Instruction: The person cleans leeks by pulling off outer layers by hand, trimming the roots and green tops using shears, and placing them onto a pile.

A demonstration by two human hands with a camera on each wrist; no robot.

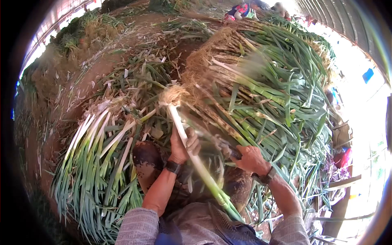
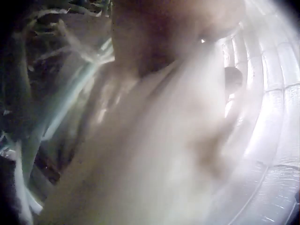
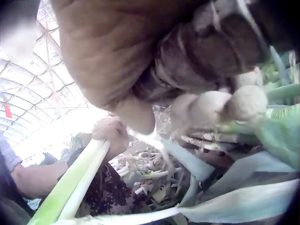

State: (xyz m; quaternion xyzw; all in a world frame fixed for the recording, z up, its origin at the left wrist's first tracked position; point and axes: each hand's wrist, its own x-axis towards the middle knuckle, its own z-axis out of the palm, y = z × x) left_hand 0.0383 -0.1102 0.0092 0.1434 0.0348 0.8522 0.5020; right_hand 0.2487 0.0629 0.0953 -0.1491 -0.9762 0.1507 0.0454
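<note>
In the head view my left hand [image 1: 176, 150] grips a long green onion [image 1: 176, 117] around its white stalk. The onion's bushy roots [image 1: 173, 95] point away from me, and its green end slants down across my lap to the right. A blurred pale stalk [image 2: 154, 154] fills much of the left wrist view. My right hand [image 1: 252, 158] holds a tool by its dark, ribbed handle [image 3: 206, 51], fingers curled round it. The tool's thin front part is motion-blurred and reaches toward the held onion, so its kind cannot be told.
Beside my left knee lies a pile of onions with clean white stalks [image 1: 87, 128]. A big heap of untrimmed onions [image 1: 261, 90] spreads to the front right. Peelings and leaf scraps [image 1: 143, 77] litter the ground ahead. Another person [image 1: 243, 9] is at the far end.
</note>
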